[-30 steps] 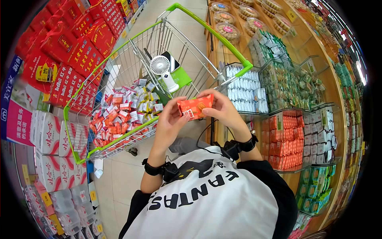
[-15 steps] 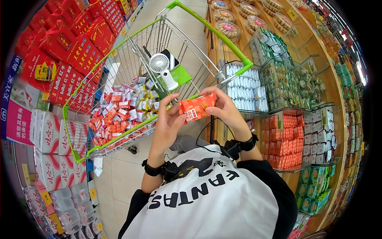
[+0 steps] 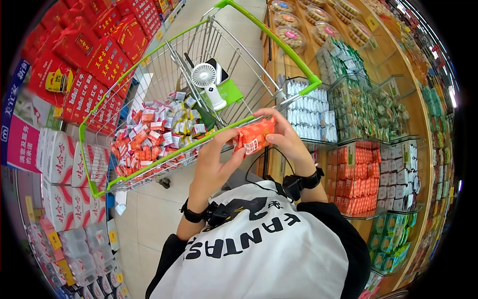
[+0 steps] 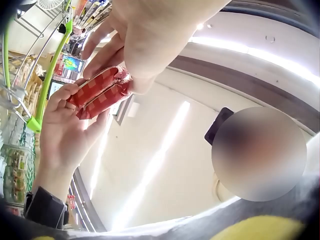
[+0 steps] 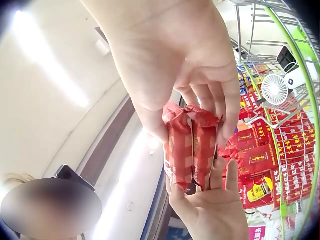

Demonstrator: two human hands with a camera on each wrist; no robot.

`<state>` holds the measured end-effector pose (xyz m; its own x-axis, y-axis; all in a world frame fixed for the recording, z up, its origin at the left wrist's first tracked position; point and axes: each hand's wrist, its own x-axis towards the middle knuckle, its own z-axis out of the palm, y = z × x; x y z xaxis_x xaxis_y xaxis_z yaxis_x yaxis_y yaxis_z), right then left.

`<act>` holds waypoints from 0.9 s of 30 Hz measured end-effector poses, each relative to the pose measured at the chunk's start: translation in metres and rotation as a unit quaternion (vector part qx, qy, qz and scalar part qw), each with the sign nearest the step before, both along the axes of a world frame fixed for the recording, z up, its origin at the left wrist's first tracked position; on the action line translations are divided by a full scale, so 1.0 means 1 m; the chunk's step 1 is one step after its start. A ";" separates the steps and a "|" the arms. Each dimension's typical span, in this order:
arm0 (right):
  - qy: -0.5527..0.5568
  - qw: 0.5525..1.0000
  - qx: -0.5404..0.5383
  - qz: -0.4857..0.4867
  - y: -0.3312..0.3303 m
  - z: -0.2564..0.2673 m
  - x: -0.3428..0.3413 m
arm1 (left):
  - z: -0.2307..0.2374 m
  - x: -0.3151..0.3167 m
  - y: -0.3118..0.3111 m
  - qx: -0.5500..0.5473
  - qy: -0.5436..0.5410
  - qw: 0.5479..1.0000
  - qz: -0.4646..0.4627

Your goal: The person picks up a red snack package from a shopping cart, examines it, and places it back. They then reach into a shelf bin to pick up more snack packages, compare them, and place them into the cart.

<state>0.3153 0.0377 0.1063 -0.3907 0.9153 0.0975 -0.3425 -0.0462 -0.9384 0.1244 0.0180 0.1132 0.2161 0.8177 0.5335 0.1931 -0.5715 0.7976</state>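
Between both hands, in front of the chest, is a red-orange snack packet (image 3: 256,135) with a checked pattern and a white printed label. In the right wrist view its underside shows two bulging red halves (image 5: 179,145) side by side. My left hand (image 3: 215,157) holds the left end, thumb on the near side and fingers behind. The right hand (image 3: 288,139) grips the other end, its thumb on the printed face. From the left wrist view, the right hand's fingers (image 4: 62,95) curl round the far end of the packet.
A green-rimmed shopping cart (image 3: 199,142) stands ahead, holding a heap of wrapped sweets (image 3: 154,132). A white fan (image 3: 204,75) lies in its upper part. Right is a shelf with red-orange packets (image 3: 353,179) and white packets (image 3: 308,112). Red drink boxes (image 3: 84,55) are stacked left.
The packet has turned so its printed face is tilted and shows less broadly, and it sits slightly further right. The left fingers have come closer in on its left end.
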 end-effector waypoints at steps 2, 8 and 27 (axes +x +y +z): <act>0.003 1.000 0.002 -0.008 0.000 0.001 -0.001 | 0.002 -0.001 -0.003 -0.061 0.021 0.998 -0.018; -0.008 1.000 -0.007 -0.006 -0.001 -0.001 0.000 | 0.005 0.000 -0.001 -0.068 0.017 0.997 -0.016; -0.015 1.000 0.001 0.007 -0.001 -0.004 -0.002 | 0.009 -0.002 -0.004 -0.116 -0.028 0.993 -0.017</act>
